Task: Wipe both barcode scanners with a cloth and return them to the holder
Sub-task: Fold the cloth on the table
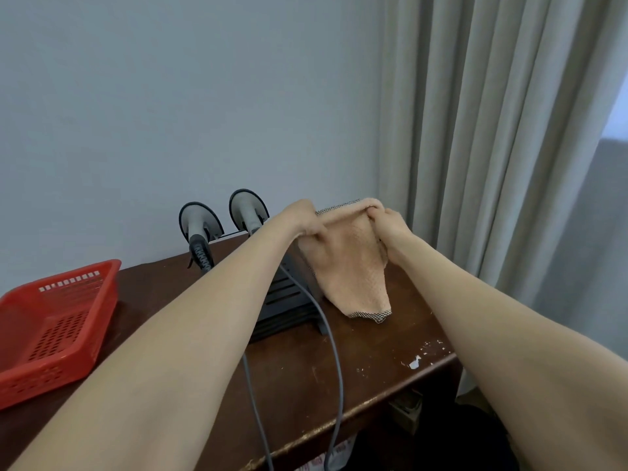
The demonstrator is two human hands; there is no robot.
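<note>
Both hands (pixel 306 220) (pixel 390 229) pinch cloth (pixel 346 266) over holder (pixel 289 300).

Both forearms reach out from the bottom corners, bare from elbow to wrist, with no sleeve on either. The left hand (pixel 306 220) and the right hand (pixel 390 226) are bare too, with no gloves on them. The fingers are mostly tucked from sight, so nails cannot be told.

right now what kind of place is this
Probably a small shop back room or office corner, though hard to be sure: a worn wooden desk against a plain wall, two barcode scanners in a dark holder, a red basket, and a curtain.
</note>
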